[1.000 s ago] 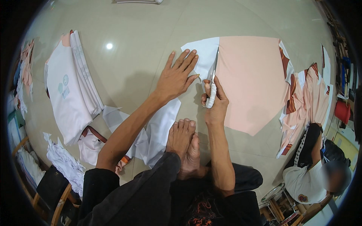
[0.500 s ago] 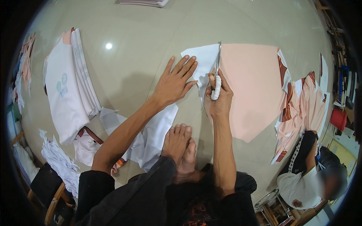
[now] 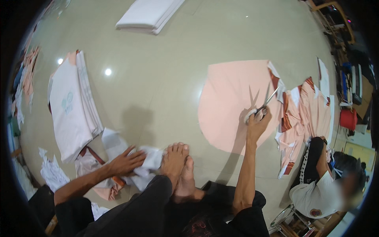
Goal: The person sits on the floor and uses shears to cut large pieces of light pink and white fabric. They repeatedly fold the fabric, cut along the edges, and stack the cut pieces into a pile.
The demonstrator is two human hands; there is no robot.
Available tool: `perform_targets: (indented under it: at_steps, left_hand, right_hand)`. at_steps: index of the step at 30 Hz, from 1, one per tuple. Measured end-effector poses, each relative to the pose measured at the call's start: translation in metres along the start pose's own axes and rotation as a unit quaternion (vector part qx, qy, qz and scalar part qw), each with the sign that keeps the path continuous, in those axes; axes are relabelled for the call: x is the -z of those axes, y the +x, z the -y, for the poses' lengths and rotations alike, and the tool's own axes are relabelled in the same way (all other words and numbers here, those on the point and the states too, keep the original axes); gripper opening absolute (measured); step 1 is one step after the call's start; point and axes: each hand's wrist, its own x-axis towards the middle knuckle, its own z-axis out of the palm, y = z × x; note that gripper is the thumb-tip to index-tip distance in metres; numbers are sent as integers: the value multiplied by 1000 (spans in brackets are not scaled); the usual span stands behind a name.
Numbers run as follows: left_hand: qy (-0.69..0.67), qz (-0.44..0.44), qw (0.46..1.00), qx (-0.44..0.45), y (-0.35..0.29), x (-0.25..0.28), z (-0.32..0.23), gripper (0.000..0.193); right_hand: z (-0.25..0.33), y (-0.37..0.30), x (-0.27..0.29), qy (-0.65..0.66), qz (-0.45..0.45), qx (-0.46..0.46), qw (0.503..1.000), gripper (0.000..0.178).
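Scissors [image 3: 272, 95] with a white-wrapped handle are held in my right hand [image 3: 258, 122], their blades spread apart. They hover over a flat peach fabric piece [image 3: 223, 106] on the floor and cast a shadow on it. The fabric's lower edge is now rounded. Low on the left, my left hand [image 3: 128, 161] is slightly blurred, its fingers stretched out over crumpled white fabric scraps [image 3: 152, 158] beside my bare feet [image 3: 175, 158].
Folded white garments [image 3: 73, 102] lie at the left, and a folded white stack [image 3: 148, 14] at the far side. Peach, white and brown fabric pieces [image 3: 306, 104] spread on the right. Near them sits another person [image 3: 316, 193]. A red container [image 3: 348, 119] stands at the right edge.
My left hand has moved from the white offcut beside the peach piece down to the scraps at lower left. My right hand has lifted the scissors away from the fabric's edge, rightward, with blades opened.
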Motion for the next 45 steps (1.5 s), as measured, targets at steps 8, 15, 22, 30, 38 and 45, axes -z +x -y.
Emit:
perform_targets:
  at_steps: [8, 15, 22, 30, 38, 45]
  left_hand:
    - [29, 85, 974, 206, -131, -45, -65, 83]
    - [-94, -6, 906, 411, -213, -140, -109, 86]
    - [-48, -185, 789, 584, -148, -98, -159, 77]
    - [-115, -375, 765, 510, -90, -160, -192, 49]
    - [-99, -221, 885, 398, -130, -225, -288, 47]
    - [-290, -8, 736, 612, -183, -133, -300, 70]
  right_hand:
    - [64, -97, 0, 155, 287, 30, 945, 47]
    - [139, -18, 32, 124, 158, 158, 967, 60]
    - [69, -44, -30, 92, 141, 97, 981, 59]
    - [68, -84, -47, 76, 253, 211, 941, 55]
    - [153, 213, -83, 72, 32, 236, 969, 49]
    - [194, 187, -21, 140, 39, 222, 964, 50]
